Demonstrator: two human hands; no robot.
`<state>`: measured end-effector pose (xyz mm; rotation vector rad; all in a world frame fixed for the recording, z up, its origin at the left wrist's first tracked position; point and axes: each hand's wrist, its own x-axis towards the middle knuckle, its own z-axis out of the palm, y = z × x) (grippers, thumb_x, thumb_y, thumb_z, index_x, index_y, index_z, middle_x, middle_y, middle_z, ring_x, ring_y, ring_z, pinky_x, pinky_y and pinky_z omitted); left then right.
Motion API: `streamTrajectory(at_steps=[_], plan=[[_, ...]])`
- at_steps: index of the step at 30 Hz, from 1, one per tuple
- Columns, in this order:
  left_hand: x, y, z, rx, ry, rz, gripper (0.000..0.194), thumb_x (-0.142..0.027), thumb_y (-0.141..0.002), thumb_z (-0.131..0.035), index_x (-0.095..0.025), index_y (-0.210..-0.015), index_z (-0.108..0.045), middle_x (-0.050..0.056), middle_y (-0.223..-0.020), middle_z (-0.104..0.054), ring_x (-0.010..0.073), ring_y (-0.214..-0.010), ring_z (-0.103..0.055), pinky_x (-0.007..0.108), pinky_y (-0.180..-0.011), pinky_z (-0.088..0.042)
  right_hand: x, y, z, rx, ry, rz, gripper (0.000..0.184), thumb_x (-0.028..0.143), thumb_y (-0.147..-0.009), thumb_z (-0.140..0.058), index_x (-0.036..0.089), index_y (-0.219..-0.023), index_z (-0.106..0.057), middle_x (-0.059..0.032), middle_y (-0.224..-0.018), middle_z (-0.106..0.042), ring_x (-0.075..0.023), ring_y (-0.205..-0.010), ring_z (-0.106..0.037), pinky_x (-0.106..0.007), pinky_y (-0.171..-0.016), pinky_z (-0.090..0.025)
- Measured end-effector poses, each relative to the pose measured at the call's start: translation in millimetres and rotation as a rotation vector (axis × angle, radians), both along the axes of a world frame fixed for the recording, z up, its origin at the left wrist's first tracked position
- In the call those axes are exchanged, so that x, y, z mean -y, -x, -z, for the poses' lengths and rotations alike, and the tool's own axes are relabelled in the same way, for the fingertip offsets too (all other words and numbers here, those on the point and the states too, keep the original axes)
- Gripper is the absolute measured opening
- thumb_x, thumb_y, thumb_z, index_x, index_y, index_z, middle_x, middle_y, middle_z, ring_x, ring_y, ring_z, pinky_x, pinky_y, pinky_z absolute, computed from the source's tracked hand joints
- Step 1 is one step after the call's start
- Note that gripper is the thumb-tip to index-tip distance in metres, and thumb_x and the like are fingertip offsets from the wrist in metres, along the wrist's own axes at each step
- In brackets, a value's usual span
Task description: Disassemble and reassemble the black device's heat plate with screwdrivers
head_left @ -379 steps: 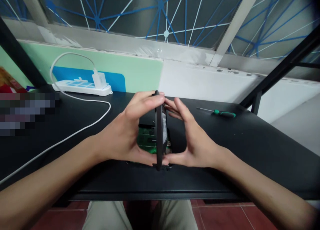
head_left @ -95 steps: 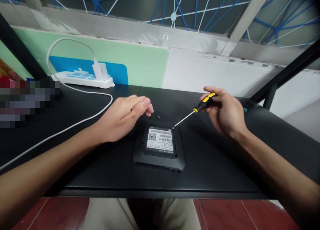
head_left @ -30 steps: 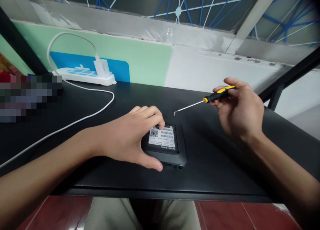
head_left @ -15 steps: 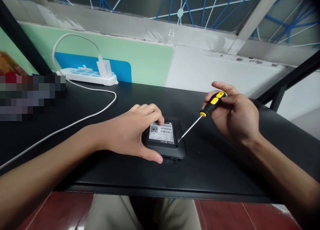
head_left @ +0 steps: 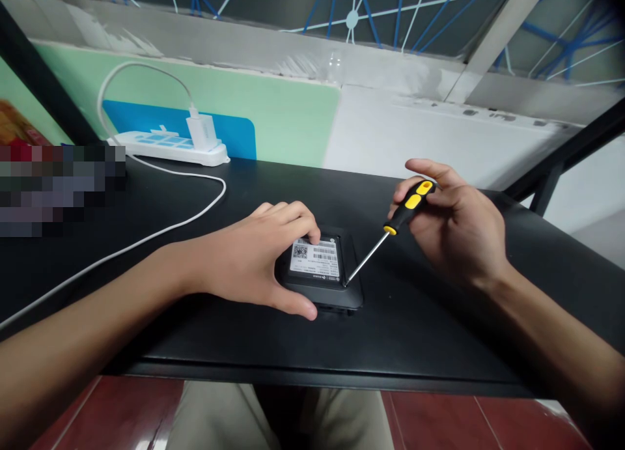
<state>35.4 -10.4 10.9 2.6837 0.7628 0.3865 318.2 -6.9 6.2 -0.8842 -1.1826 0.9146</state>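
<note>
A small black box-shaped device point(head_left: 322, 296) lies on the dark table with its white printed label facing up; its exact kind is not clear. My left hand point(head_left: 258, 254) grips the device from the left, fingers over the far edge and thumb along the near side. In my right hand point(head_left: 459, 235) is a screwdriver point(head_left: 414, 202) with a black and yellow handle, held between thumb and fingers, the index finger stretched out. Its thin metal shaft slants down to the left. The tip meets the device near its front right corner; any screw there is too small to make out.
At the back left, a white power strip point(head_left: 166, 149) carries a plugged-in white charger point(head_left: 201, 132). Its white cable point(head_left: 166, 232) loops across the left of the black table point(head_left: 420, 346). Blurred items stand at far left. Wall and window frame lie behind.
The screwdriver's handle has shifted slightly left in my right hand, and its tip has moved a little left and down on the device. My left hand keeps its hold.
</note>
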Motion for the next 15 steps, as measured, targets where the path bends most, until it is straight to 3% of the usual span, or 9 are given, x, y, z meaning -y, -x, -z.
streamTrajectory(at_steps=[5, 15], plan=[[0.2, 0.2, -0.8, -0.021, -0.007, -0.004, 0.066, -0.065, -0.075, -0.085, -0.023, -0.116, -0.055, 0.011, -0.137, -0.057, 0.0333, -0.118, -0.056, 0.045, -0.098, -0.042, 3.1, 0.0, -1.2, 0.061, -0.048, 0.015, 0.038, 0.012, -0.073, -0.053, 0.02, -0.107, -0.069, -0.0011, -0.073, -0.069, -0.0165, -0.071, -0.061, -0.033, -0.069, -0.051], [0.1, 1.9, -1.0, -0.008, 0.032, -0.01, 0.066, -0.067, -0.075, -0.084, -0.025, -0.117, -0.055, 0.01, -0.139, -0.057, 0.0336, -0.12, -0.055, 0.046, -0.099, -0.044, 6.6, -1.7, -8.7, 0.198, -0.139, 0.138, 0.04, 0.01, -0.068, -0.052, 0.024, -0.103, -0.067, 0.0016, -0.071, -0.068, -0.0139, -0.065, -0.059, -0.026, -0.051, -0.047]])
